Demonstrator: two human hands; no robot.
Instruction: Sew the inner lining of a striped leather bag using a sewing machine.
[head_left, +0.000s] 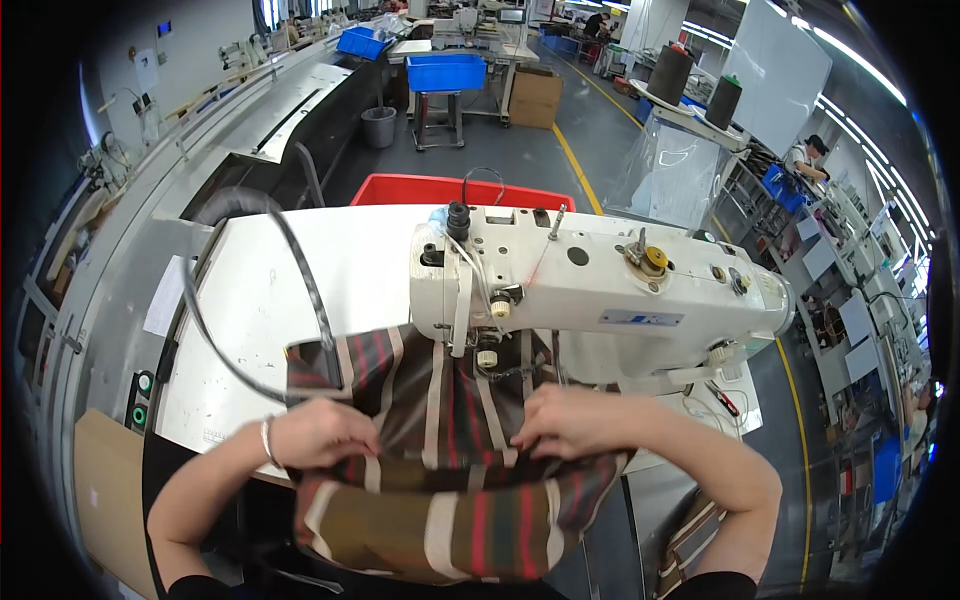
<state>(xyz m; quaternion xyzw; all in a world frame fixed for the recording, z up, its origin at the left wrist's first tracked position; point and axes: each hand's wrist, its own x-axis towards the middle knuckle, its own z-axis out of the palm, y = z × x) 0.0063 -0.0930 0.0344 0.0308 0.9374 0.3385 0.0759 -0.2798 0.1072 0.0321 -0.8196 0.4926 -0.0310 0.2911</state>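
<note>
A striped fabric piece (440, 525) in brown, cream, red and green spreads from under the sewing machine head down over the table's front edge. My left hand (325, 432) pinches a fold of it at the left, and a pale bracelet circles that wrist. Farther right, my right hand (565, 420) grips the same fold with bent fingers. Between both hands the cloth is gathered, its near part bulging toward me. The white sewing machine (600, 290) stands just beyond, and its needle area is partly hidden by the cloth and the machine head.
A black hose or cable (300, 260) loops over the white table (250, 370) at left. Behind the machine sits a red bin (375, 190). Thread cones (668, 75) stand at back right. Small red-handled snips (722, 400) lie on the table's right. More striped fabric (690, 540) hangs lower right.
</note>
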